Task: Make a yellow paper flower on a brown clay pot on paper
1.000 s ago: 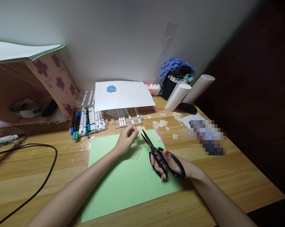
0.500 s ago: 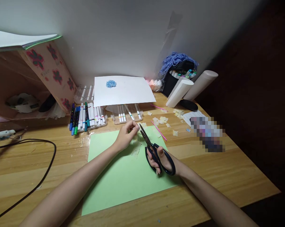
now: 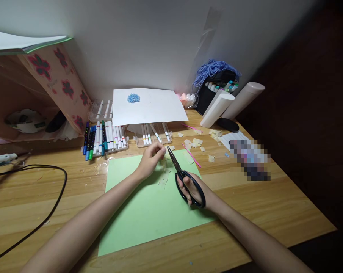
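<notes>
Gripping one pair of scissors (image 3: 180, 173) (right hand (image 3: 195, 189))

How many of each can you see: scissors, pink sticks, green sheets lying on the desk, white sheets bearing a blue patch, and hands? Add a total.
Scissors: 1
Pink sticks: 2
Green sheet: 1
White sheet with a blue patch: 1
Hands: 2, the left hand and the right hand
Total: 7
</notes>
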A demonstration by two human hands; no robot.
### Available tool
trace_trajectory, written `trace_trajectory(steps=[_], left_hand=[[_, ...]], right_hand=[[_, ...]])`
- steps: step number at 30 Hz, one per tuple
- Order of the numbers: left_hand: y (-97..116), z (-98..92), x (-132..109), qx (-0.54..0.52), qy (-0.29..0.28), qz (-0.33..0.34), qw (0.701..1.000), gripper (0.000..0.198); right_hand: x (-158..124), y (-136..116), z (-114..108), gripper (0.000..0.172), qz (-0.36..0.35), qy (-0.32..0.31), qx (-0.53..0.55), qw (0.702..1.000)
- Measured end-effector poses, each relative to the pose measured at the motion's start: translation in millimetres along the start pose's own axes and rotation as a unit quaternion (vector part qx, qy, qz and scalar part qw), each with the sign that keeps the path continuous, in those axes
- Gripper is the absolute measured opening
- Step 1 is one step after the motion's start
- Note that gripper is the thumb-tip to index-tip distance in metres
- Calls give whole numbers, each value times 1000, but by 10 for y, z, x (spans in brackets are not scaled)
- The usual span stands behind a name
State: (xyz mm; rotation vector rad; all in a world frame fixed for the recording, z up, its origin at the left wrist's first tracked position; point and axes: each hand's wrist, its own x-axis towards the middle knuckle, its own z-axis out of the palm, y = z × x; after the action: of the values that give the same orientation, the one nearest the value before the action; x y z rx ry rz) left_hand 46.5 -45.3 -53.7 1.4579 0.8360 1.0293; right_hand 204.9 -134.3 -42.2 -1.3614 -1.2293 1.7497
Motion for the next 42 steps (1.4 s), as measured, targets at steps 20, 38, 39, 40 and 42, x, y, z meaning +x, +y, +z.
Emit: trace_trajectory(steps=[20,38,39,40,42], left_hand=[[136,190,336,274,7,64,960,19],[41,629,399,494,-71,7,867,13],[43,635,397,474,-67,2,878,10],[50,637,399,450,-62,-1,891,9],[81,631,410,377,-48,-11,925,8]], right_hand=[[3,-336,-712,82,48,-52,385,920],[-49,-450,-867,61,-52,58,462,883],[-47,-453,-861,60,-50,60,460,885],[-45,-455,-851,59,-49,62,455,887],[-31,-452,-815,57,-51,68,432,898]])
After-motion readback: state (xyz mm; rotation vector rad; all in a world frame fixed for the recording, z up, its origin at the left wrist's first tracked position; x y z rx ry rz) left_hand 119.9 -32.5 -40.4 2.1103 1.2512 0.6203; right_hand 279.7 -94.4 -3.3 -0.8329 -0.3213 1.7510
